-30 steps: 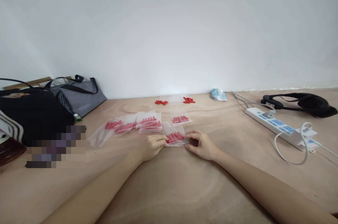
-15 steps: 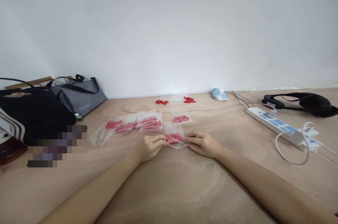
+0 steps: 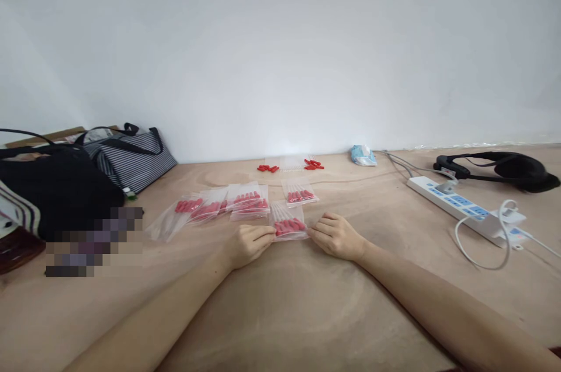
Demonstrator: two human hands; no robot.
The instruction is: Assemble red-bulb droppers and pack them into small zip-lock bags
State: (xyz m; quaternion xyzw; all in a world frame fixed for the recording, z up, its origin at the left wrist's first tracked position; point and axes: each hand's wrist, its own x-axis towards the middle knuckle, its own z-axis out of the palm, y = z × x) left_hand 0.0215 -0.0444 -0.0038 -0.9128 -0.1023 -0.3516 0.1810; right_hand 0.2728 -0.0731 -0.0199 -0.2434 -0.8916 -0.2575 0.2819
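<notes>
A clear zip bag [image 3: 288, 221] lies before me, with several thin pale sticks in it whose thick red ends point towards me. My left hand [image 3: 250, 244] is closed on the bag's near left corner, thumb and fingers pressed together. At the near right corner, my right hand [image 3: 336, 237] pinches the bag with bent fingers. The bag's near edge runs nearly straight between both hands. Just beyond it lies another filled bag [image 3: 299, 192] with the same red-ended pieces. Several more filled bags [image 3: 248, 201] overlap in a row to the left.
Loose red pieces [image 3: 268, 168] and more red-ended sticks [image 3: 314, 164] lie near the wall. A blue-white packet [image 3: 363, 155], a power strip [image 3: 456, 201] with cables and a black headset [image 3: 499, 170] are on the right. A striped bag [image 3: 135, 159] and black bag [image 3: 65, 191] stand left.
The bag's near edge, bowed and gaping before, is now flat and almost straight between my hands. My right fingers have curled in more. The other bags stay where they were.
</notes>
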